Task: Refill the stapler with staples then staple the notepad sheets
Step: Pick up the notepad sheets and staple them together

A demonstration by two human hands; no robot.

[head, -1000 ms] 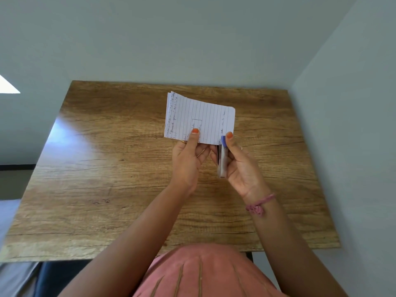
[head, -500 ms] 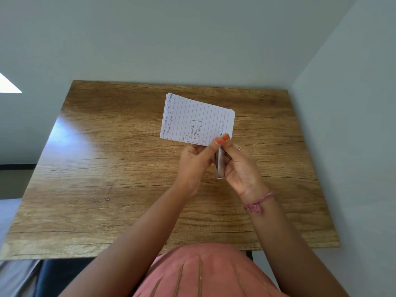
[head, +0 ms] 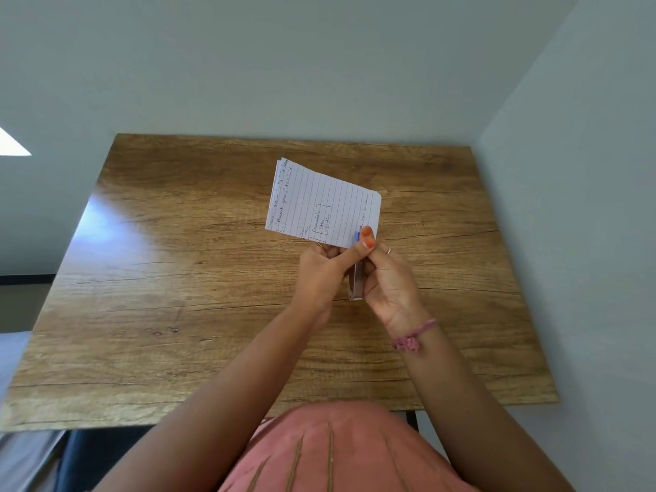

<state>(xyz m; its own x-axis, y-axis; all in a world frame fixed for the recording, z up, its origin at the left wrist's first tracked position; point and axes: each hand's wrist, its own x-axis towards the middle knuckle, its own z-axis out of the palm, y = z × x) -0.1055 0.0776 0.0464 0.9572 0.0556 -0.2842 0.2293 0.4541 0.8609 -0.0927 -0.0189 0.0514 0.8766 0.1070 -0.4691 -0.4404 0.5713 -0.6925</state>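
Note:
A small stack of lined notepad sheets (head: 321, 204) with handwriting is held up above the wooden table (head: 177, 278), tilted to the left. My left hand (head: 321, 275) grips the sheets at their lower edge, its thumb stretched right onto the stapler's tip. My right hand (head: 388, 282) holds a slim stapler (head: 356, 278) upright, its blue tip at the sheets' lower right corner. Both thumbs press together at that corner. The stapler's jaw is hidden by the fingers.
Pale walls close in behind the table and along its right side. The table's front edge runs just ahead of my pink top (head: 337, 452). A pink bracelet (head: 413, 337) is on my right wrist.
My left thumb slid right from the middle of the sheets to the corner beside my right thumb. The sheets tipped slightly left and the stapler's blue tip shows again.

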